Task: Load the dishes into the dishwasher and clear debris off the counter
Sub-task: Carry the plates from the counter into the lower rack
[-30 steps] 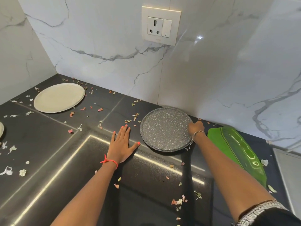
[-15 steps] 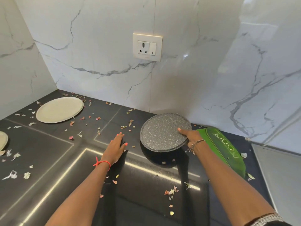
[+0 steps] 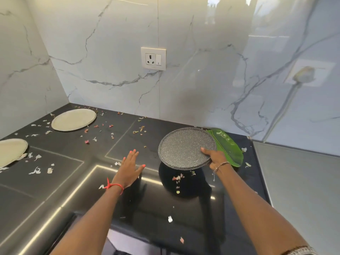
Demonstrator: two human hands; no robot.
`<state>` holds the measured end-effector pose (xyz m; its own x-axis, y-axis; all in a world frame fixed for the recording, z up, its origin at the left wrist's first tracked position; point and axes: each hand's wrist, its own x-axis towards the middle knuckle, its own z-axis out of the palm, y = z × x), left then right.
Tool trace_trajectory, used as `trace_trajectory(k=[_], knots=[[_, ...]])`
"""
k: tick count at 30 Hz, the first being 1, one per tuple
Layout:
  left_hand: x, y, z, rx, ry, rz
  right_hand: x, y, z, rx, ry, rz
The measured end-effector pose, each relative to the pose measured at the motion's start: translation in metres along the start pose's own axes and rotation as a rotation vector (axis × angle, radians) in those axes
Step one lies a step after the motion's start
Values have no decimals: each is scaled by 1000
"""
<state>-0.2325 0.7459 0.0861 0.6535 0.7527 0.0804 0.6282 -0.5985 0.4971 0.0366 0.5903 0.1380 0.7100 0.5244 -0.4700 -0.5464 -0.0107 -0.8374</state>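
Observation:
A speckled grey plate point(image 3: 185, 147) hangs tilted above the black counter point(image 3: 60, 173), its shadow beneath it. My right hand point(image 3: 215, 157) grips its near right rim, thumb on top. My left hand point(image 3: 128, 169) hovers just over the counter to the plate's left, fingers spread and holding nothing. A cream plate point(image 3: 73, 119) lies flat at the back left. Another cream plate point(image 3: 11, 151) is cut off by the left edge. Small pink, white and green debris scraps point(image 3: 177, 178) are scattered over the counter.
A green leaf-shaped dish point(image 3: 228, 147) lies behind and right of the grey plate, against the marble wall. A wall socket point(image 3: 153, 58) sits above. A grey steel surface point(image 3: 298, 181) adjoins the counter on the right.
My right hand has lifted the grey plate off the counter and tilted it, uncovering scraps beneath. My left hand has risen from flat on the counter. The view has pulled back.

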Motion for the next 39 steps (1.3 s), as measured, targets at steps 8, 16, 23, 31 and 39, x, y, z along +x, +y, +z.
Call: trace_trajectory(k=[8, 16, 23, 31, 39], knots=[[-119, 25, 7, 43, 35, 86, -89, 38, -51, 86, 52, -15], [-213, 32, -2, 40, 50, 135, -162, 69, -87, 79, 44, 1], [-310, 30, -12, 56, 44, 147, -252, 121, -119, 82, 86, 22], [-431, 26, -7, 165, -50, 178, -370, 195, -176, 110, 164, -1], [-525, 47, -3, 194, -79, 209, -464, 238, -248, 91, 183, 61]])
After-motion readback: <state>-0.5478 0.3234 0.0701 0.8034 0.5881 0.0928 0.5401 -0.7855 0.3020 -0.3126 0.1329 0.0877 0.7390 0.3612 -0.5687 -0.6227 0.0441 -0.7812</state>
